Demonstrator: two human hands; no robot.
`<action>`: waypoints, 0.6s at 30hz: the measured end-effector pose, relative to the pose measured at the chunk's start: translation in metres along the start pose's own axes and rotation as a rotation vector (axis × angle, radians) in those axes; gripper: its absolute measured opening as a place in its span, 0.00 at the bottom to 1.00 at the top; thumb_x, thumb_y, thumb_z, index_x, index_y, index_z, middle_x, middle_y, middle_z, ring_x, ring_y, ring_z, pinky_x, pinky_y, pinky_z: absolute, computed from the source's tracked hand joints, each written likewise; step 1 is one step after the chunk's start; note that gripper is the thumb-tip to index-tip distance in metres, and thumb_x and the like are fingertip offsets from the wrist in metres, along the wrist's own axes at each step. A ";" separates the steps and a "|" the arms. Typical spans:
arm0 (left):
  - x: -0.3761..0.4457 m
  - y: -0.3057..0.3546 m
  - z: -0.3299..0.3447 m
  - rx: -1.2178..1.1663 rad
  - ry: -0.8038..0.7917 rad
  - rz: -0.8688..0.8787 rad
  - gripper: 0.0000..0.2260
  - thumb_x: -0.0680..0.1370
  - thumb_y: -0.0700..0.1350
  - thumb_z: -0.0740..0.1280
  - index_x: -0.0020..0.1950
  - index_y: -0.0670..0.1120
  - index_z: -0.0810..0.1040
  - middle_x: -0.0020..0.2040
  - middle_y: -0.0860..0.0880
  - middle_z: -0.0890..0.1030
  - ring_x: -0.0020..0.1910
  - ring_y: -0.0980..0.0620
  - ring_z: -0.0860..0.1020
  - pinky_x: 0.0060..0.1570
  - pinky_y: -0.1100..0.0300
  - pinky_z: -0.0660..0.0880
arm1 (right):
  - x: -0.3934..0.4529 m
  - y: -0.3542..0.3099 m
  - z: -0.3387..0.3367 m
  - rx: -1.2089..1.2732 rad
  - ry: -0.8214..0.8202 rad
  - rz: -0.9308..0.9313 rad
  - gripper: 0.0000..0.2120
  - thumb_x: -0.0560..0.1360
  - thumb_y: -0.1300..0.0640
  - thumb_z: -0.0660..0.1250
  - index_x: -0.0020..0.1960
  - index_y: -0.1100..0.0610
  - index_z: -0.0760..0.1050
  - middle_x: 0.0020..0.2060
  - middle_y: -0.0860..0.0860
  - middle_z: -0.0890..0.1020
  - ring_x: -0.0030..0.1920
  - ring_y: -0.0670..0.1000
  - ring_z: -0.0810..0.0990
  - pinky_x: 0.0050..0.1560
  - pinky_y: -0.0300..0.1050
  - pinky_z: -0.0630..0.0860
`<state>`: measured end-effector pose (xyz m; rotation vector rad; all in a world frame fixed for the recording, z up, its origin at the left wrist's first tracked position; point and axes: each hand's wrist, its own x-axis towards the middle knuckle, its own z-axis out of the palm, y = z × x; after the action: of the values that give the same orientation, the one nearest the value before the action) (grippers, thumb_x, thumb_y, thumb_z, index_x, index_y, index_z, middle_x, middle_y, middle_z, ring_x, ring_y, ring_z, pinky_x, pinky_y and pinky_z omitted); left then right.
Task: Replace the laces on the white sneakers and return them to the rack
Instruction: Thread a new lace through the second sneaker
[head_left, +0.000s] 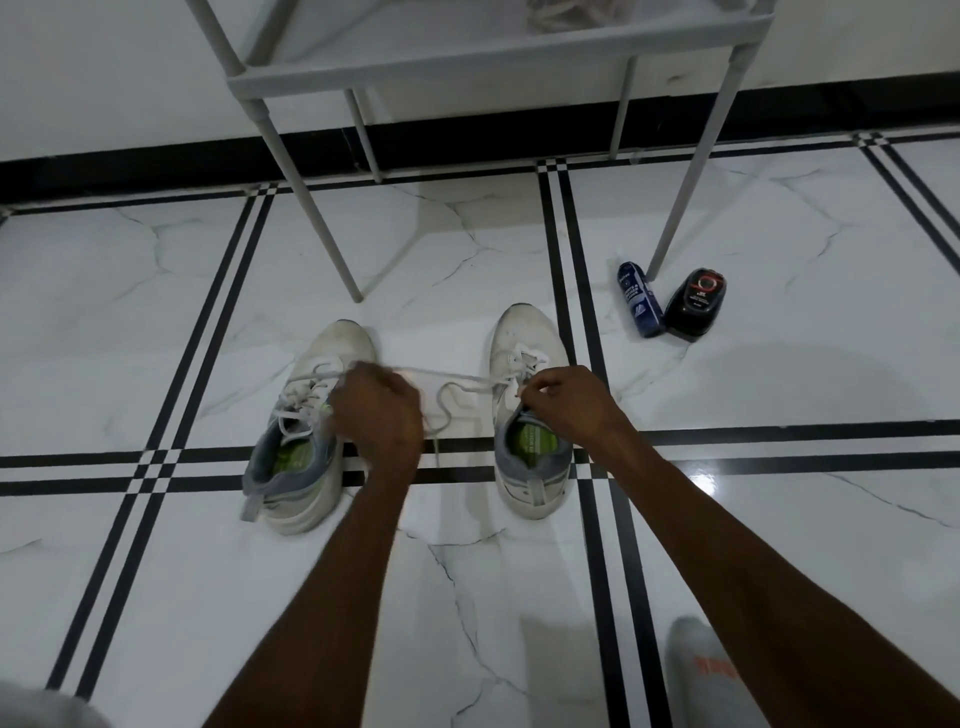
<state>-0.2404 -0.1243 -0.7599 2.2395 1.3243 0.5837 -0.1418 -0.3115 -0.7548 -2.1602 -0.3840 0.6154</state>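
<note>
Two white sneakers stand on the tiled floor, toes pointing away from me. The left sneaker (306, 431) has grey lining and loose laces. The right sneaker (524, 364) stands about a shoe's width to its right. A white lace (457, 387) stretches from the right sneaker's eyelets across the gap to my left hand (379, 410), which grips it with curled fingers. My right hand (566, 400) pinches the lace at the right sneaker's upper eyelets. The grey shoe rack (467, 67) stands just behind the sneakers.
A blue bottle (640, 299) and a black shoe-polish container (693, 304) lie on the floor at the right, by a rack leg (685, 192). My socked foot (701, 670) shows at the lower right. Another rack leg (317, 218) comes down just beyond the left sneaker.
</note>
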 end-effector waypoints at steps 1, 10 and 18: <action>0.004 -0.007 -0.006 0.119 0.082 -0.079 0.07 0.76 0.42 0.63 0.48 0.41 0.79 0.48 0.40 0.82 0.53 0.35 0.79 0.55 0.43 0.73 | 0.000 0.001 0.000 -0.002 -0.003 0.003 0.08 0.77 0.56 0.68 0.51 0.56 0.85 0.49 0.52 0.85 0.47 0.46 0.80 0.37 0.25 0.68; -0.035 0.017 0.033 -0.221 -0.422 0.407 0.07 0.78 0.56 0.68 0.45 0.55 0.80 0.48 0.57 0.82 0.54 0.48 0.78 0.57 0.47 0.70 | 0.004 0.004 0.002 -0.050 -0.005 -0.055 0.10 0.78 0.55 0.67 0.54 0.57 0.84 0.53 0.55 0.85 0.53 0.52 0.82 0.48 0.36 0.69; -0.011 -0.011 0.015 -0.096 -0.091 0.201 0.12 0.76 0.43 0.72 0.59 0.44 0.79 0.56 0.45 0.80 0.57 0.41 0.75 0.55 0.49 0.69 | 0.003 0.007 0.006 -0.007 0.053 -0.063 0.08 0.77 0.57 0.68 0.49 0.57 0.85 0.47 0.55 0.85 0.49 0.50 0.82 0.42 0.33 0.70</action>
<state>-0.2443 -0.1318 -0.7796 2.3062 1.0127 0.5941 -0.1427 -0.3105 -0.7648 -2.1584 -0.4244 0.5207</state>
